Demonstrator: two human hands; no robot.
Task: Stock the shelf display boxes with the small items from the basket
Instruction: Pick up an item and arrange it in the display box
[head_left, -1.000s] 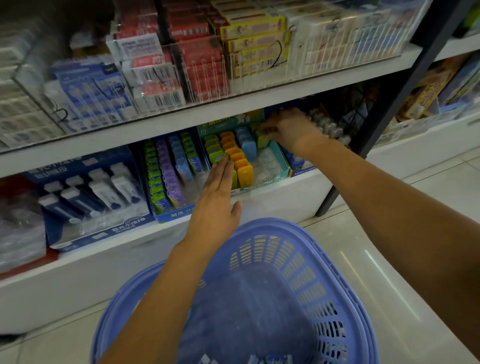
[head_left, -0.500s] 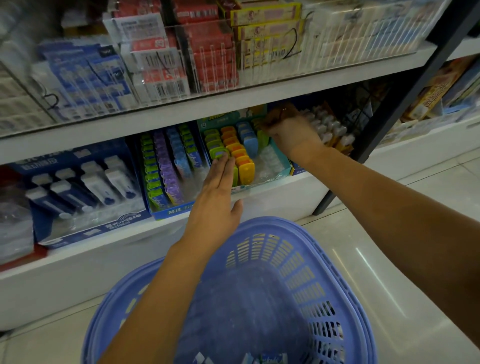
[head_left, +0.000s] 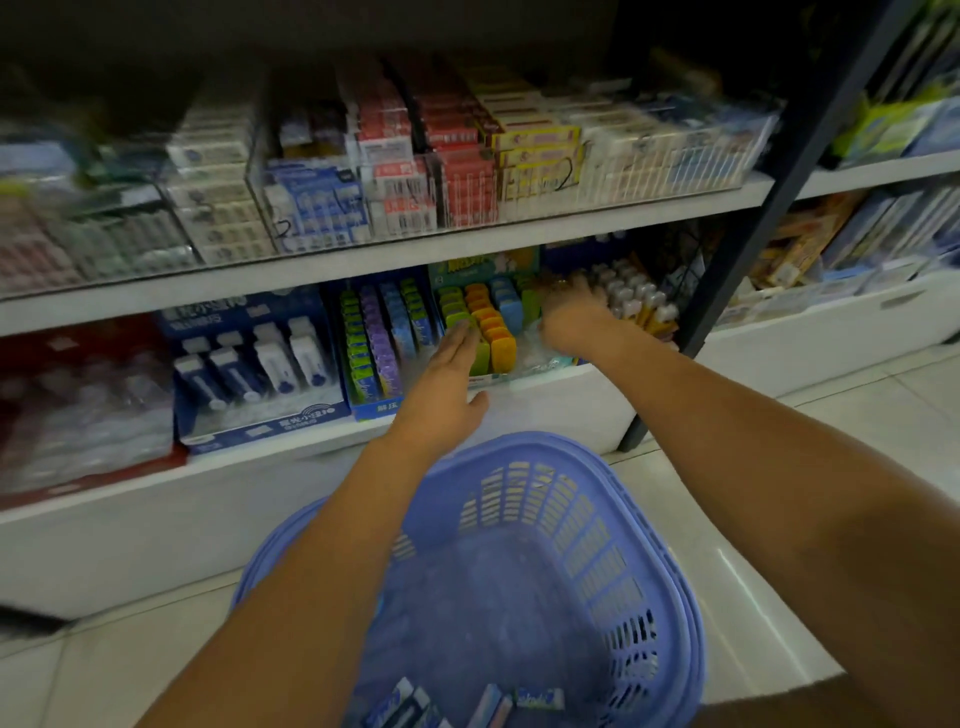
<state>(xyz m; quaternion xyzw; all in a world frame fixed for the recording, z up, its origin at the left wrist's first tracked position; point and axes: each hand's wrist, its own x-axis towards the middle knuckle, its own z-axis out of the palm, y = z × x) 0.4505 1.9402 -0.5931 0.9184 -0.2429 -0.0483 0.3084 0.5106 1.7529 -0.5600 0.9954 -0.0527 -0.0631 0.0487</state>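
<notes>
A lilac plastic basket (head_left: 631, 525) sits low in front of me, with several small packs (head_left: 540, 699) lying at its bottom. On the lower shelf stands a teal display box (head_left: 543, 361) holding rows of green, orange and blue small items (head_left: 496, 332). My left hand (head_left: 447, 384) reaches over the basket, its straight fingers touching the front green items. My right hand (head_left: 571, 317) is inside the right part of the same box, beside a green item. Its fingers are blurred and point away, so any hold is unclear.
A blue display box (head_left: 371, 410) of green, purple and blue packs stands left of the teal one. Further left is a box of white tubes (head_left: 249, 364). Small bottles (head_left: 639, 301) sit right of my right hand, by a black upright post (head_left: 727, 291). The upper shelf (head_left: 467, 244) overhangs closely.
My right hand has drawn back from the rear of the teal box toward its middle. My left hand stays at the front items. The view has tilted, showing more of the basket's bottom.
</notes>
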